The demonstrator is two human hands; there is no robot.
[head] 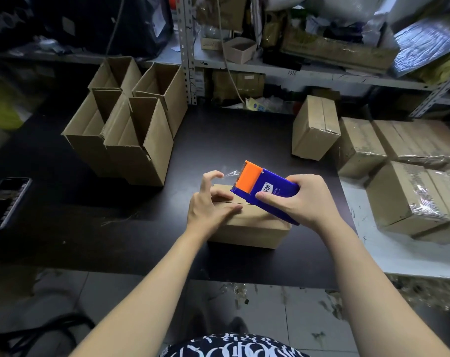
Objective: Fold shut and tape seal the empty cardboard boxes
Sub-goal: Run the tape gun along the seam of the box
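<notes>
The box [252,225] in hand lies on the dark surface [218,140] in front of us, between both hands. Its top flaps are folded shut and meet at a seam [240,202]. We see no tape on that seam yet.

The right hand [303,199] grips the blue and orange dispenser [267,185], fingers wrapped round its body, and holds it tilted over the right half of the box top. A short free end of clear tape [230,174] stands out from the orange head.

The left hand [206,202] rests on the box top with fingers spread and grips nothing. Its thumb lies along the seam and its forefinger is raised towards the tape end. We cannot tell whether the fingertip touches the tape.

We judge the state of work as follows:
- Done: this box is folded. A group of sealed boxes [409,199], glossy with tape, stands to the right.
- In hand: drawing the tape end out to start the seal.
- Left: taping this seam, then folding and sealing the four open boxes [126,130] standing at the back left.
</notes>
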